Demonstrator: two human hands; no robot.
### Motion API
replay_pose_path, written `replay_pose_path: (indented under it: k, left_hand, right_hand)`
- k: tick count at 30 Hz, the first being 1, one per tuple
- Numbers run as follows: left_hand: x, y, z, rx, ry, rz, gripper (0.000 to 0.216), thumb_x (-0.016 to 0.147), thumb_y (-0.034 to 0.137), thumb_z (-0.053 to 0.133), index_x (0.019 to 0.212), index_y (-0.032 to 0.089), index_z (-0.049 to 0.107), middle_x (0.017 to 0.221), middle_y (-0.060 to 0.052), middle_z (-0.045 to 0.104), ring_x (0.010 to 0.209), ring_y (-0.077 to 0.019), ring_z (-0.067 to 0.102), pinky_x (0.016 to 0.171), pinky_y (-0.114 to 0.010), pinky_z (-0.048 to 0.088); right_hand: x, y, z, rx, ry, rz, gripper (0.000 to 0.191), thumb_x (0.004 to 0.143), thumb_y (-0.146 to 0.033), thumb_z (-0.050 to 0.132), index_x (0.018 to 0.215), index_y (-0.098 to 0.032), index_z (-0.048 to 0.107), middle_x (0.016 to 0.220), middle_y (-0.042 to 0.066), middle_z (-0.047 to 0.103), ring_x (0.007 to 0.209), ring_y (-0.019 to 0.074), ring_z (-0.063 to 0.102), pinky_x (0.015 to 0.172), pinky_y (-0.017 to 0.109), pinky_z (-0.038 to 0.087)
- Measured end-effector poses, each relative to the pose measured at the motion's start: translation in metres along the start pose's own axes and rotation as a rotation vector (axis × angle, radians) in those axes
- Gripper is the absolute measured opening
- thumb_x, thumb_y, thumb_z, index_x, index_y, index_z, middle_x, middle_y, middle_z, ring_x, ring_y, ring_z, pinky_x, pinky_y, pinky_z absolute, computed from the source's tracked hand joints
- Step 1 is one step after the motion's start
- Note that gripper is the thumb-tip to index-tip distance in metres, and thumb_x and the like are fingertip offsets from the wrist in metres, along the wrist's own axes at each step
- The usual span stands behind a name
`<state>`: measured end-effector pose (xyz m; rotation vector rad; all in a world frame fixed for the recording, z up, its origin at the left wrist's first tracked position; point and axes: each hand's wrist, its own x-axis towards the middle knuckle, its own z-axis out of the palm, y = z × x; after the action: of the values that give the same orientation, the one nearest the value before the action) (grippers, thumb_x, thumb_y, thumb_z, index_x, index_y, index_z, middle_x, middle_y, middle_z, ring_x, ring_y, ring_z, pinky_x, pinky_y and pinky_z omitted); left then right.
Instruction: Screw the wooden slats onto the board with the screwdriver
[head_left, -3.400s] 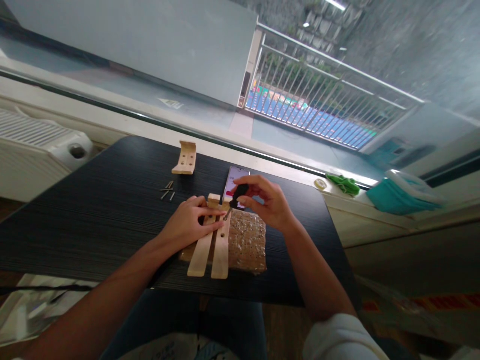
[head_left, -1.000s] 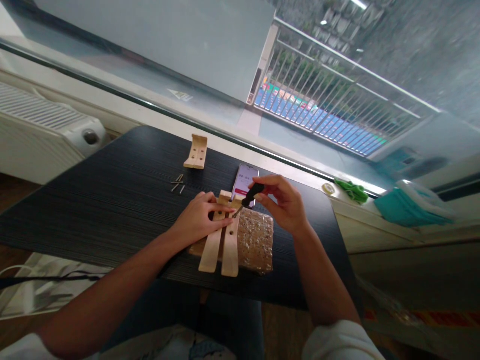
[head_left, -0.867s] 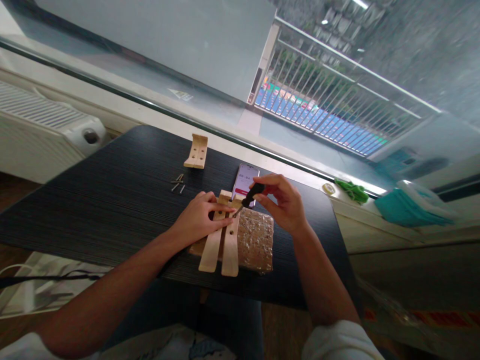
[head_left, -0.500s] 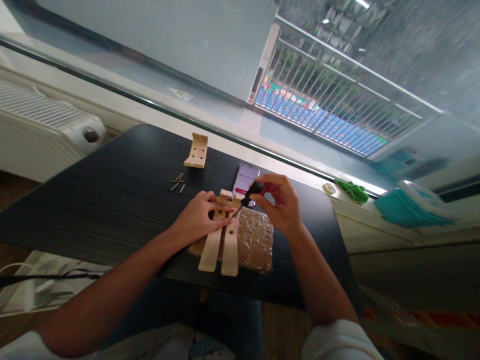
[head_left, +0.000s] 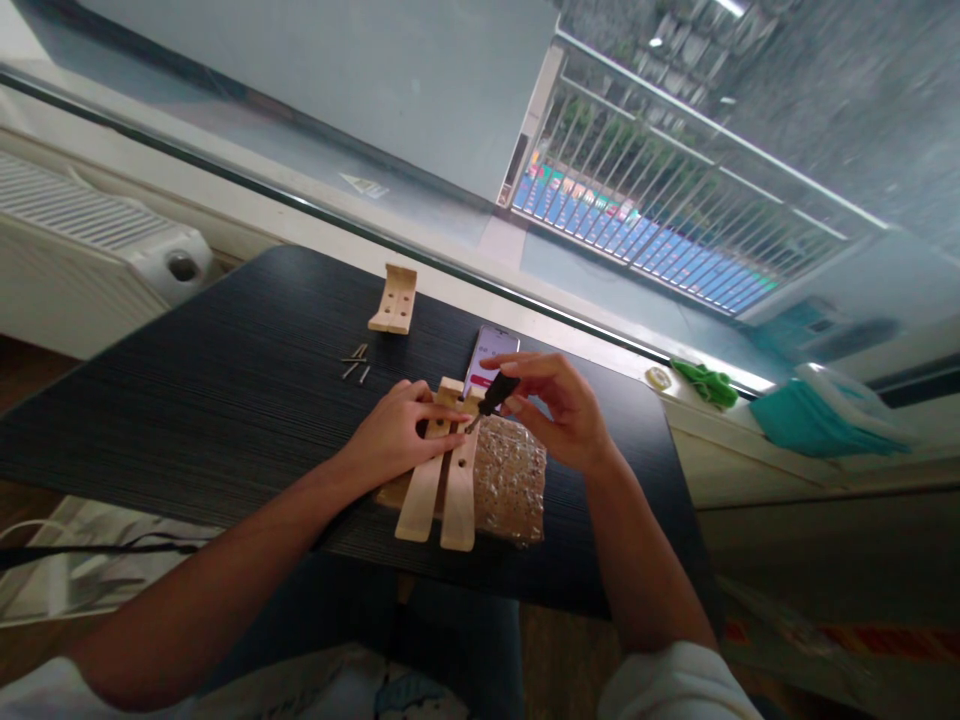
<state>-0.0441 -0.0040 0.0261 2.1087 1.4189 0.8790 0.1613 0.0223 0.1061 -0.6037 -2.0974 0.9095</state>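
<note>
My right hand (head_left: 559, 408) grips the black handle of a screwdriver (head_left: 497, 392) between thumb and fingers. The driver slants down to the left, and its tip meets a hole area in the right-hand strip of a pale wooden piece (head_left: 459, 510). My left hand (head_left: 397, 435) holds that wooden piece from the left, its fingers lying across both strips beside the tip. Whether a screw sits under the tip is hard to make out. Beneath the wood lies a brown block wrapped in clear plastic (head_left: 514, 485).
On the dark table (head_left: 247, 400) lie several screws (head_left: 355, 362) and a second wooden piece with holes (head_left: 394, 300). A phone (head_left: 489, 350) rests just beyond my hands. The sill holds a tape roll (head_left: 658, 378), a green cloth (head_left: 705, 382) and a teal container (head_left: 821, 415).
My right fingers have shifted around the screwdriver handle, the index finger now reaching further left over it. The handle is slightly more upright. My left hand and the wood stay in place.
</note>
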Motion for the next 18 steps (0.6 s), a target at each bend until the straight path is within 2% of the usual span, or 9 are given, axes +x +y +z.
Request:
replay_pose_path:
  k: [6, 13, 18]
  left_hand:
    - [0.0005, 0.0012, -0.0007, 0.002, 0.005, 0.003, 0.028, 0.076, 0.045, 0.07, 0.099, 0.031, 0.075, 0.079, -0.002, 0.051, 0.084, -0.0203, 0.048, 0.08, -0.035, 0.041]
    - [-0.0008, 0.0, 0.0, 0.004, 0.015, 0.012, 0.028, 0.076, 0.044, 0.07, 0.099, 0.029, 0.075, 0.08, -0.002, 0.052, 0.085, -0.021, 0.049, 0.083, -0.036, 0.041]
    - [-0.0002, 0.0008, -0.0001, 0.001, 0.01, 0.016, 0.029, 0.076, 0.044, 0.07, 0.099, 0.028, 0.075, 0.081, -0.003, 0.052, 0.086, -0.0219, 0.049, 0.083, -0.037, 0.041]
  right_hand:
    - [-0.0021, 0.0016, -0.001, 0.104, -0.036, 0.009, 0.021, 0.089, -0.019, 0.054, 0.108, -0.028, 0.05, 0.112, 0.002, 0.069, 0.079, 0.0106, 0.065, 0.065, 0.028, 0.054]
    - [-0.0014, 0.0047, 0.0, 0.014, -0.019, 0.016, 0.021, 0.089, -0.027, 0.055, 0.11, -0.027, 0.052, 0.102, 0.001, 0.069, 0.079, 0.0115, 0.063, 0.062, 0.027, 0.053]
    - [-0.0011, 0.004, 0.0002, -0.051, 0.001, -0.047, 0.025, 0.089, -0.02, 0.055, 0.111, -0.03, 0.057, 0.104, -0.001, 0.069, 0.08, 0.0113, 0.064, 0.064, 0.028, 0.053]
